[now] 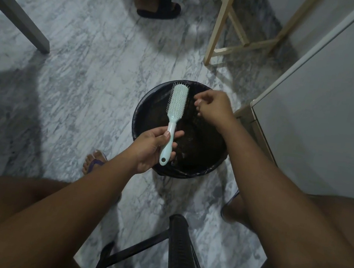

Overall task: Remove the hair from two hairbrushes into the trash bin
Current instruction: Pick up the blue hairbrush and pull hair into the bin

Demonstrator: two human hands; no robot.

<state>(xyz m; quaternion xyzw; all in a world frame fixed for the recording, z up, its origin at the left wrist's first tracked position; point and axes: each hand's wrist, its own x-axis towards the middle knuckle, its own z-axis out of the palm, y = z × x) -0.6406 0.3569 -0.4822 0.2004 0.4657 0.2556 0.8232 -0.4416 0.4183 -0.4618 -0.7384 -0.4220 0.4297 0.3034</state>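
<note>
Hairbrush (176, 104) handle is gripped in the left hand (154, 147), bristles up, above the trash bin (138, 115). Beside it the right hand (213, 110) hovers, fingers curled together; any pinched hair is indiscernible. The bin stands on the floor (85, 73).

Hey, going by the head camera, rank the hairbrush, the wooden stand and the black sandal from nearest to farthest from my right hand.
From the right hand:
1. Hairbrush, held up just to its left.
2. Wooden stand, on the floor beyond the hand.
3. Black sandal, farthest, at the top of the view and to the left.
</note>
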